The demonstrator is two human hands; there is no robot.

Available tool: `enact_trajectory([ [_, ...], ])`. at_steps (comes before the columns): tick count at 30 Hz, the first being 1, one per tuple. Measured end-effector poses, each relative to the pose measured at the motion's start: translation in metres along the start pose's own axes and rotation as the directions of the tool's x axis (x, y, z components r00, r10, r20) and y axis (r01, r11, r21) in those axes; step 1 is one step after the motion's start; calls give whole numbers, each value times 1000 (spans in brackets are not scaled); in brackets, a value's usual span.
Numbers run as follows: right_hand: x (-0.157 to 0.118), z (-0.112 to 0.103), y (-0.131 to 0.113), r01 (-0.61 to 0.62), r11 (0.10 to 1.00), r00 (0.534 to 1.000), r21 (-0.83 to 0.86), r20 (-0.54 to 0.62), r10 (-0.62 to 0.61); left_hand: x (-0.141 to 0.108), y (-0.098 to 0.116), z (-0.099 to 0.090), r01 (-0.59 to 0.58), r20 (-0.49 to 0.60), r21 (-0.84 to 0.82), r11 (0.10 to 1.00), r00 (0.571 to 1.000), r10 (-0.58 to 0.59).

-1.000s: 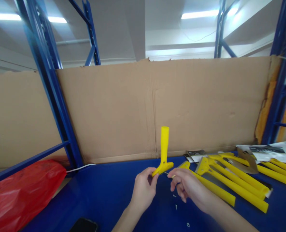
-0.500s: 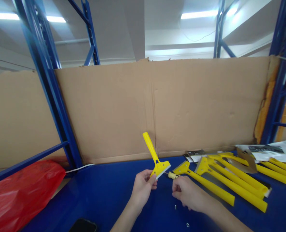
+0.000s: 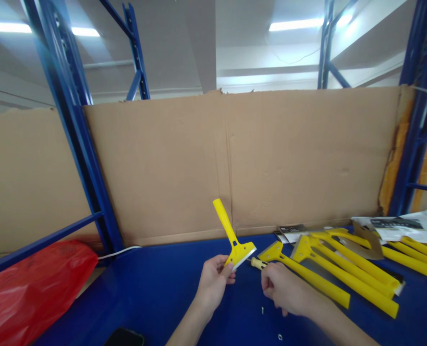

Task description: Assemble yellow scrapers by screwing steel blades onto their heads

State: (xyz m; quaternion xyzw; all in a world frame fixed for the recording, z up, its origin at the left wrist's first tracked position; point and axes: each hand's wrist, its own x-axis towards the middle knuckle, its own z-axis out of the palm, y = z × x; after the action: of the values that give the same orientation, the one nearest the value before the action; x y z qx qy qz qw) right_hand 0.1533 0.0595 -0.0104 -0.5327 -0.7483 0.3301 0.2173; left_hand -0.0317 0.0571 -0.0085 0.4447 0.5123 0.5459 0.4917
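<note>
A short-handled yellow scraper with a pale blade edge is pinched at one end of its head by my left hand. Its handle points up and to the left. My right hand is closed, fingers curled downward; whether anything small is between them is hidden. Just behind those fingers shows a screwdriver with a cream handle, its tip toward the scraper, the rest covered by the hand. A small screw and a nut lie on the blue tabletop below my right hand.
Several long-handled yellow scrapers lie across the right side, with printed packets behind them. A red plastic bag is at left, a dark phone at the front edge. A cardboard panel and blue posts stand behind.
My right hand has shifted slightly right, away from the scraper, while the screwdriver stays in place. My left hand and its scraper are nearly still.
</note>
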Motion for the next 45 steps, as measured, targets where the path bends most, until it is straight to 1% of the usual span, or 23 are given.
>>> enact_trajectory([
  [10, -3, -2, 2, 22, 999, 1000, 36, -12, -21, 0, 0, 2, 9, 23, -4, 1000, 1000, -9],
  [15, -2, -1, 0, 56, 992, 998, 111, -27, -53, -2, 3, 2, 8, 29, 2, 1000, 1000, -8],
  [18, 3, 5, -9, 113, 974, 991, 194, -90, -97, -3, 3, 4, 3, 33, 15, 1000, 999, -4],
  [22, 9, 17, -21, 199, 934, 966, 297, -218, -137, -4, 1, 6, -21, 64, 20, 1000, 998, 20],
  [28, 15, 29, -22, 313, 880, 914, 358, -365, -177, -5, -4, 8, -51, 119, 11, 999, 992, 49],
  [33, 20, 30, -23, 382, 863, 873, 332, -436, -219, -6, -9, 10, -114, 159, 44, 993, 982, 106],
  [37, 18, 30, -27, 395, 879, 862, 269, -439, -253, -8, -9, 9, -181, 189, 115, 977, 969, 157],
  [42, 15, 28, -29, 390, 904, 846, 176, -457, -276, -9, -8, 8, -254, 220, 158, 954, 951, 217],
  [45, 15, 25, -28, 383, 914, 840, 135, -462, -284, -10, -8, 9, -276, 235, 186, 943, 944, 230],
])
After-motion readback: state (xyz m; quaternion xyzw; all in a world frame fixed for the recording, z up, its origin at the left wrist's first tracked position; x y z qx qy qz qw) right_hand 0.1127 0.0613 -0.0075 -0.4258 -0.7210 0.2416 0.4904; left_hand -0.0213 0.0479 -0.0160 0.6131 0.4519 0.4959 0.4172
